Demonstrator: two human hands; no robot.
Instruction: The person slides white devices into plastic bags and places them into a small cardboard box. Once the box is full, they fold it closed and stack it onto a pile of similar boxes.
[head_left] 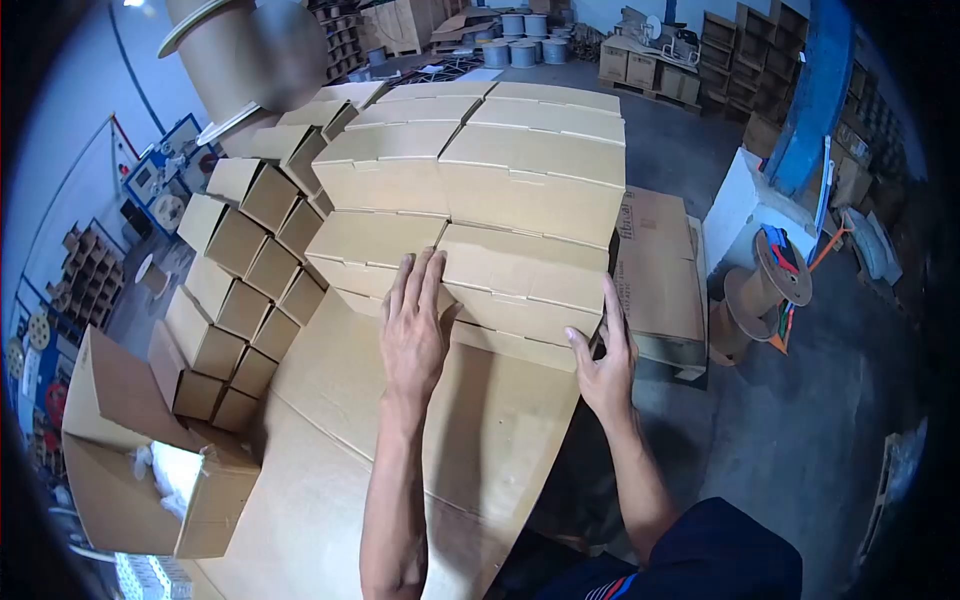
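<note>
While the head camera looked down over the stack, both hands rested on the nearest small carton [520, 285] in the lower front row. The left hand [413, 335] lay flat and open across the seam between that carton and its neighbour carton [372, 255], fingers straight, gripping nothing. The right hand [603, 365] was spread against the carton's right end, thumb on the front face and fingers around the corner; how firmly it pressed could not be told from this angle. Behind, stacked cartons [510, 150] already stood in neat stepped tiers, and a side column of boxes [235, 290] filled the left, so the stacking looked largely done, with this front row apparently being squared up. The carton sat on a large flat box [400, 430], its long axis running left to right, one long side facing the person. An open box [130, 460] stood at lower left.
</note>
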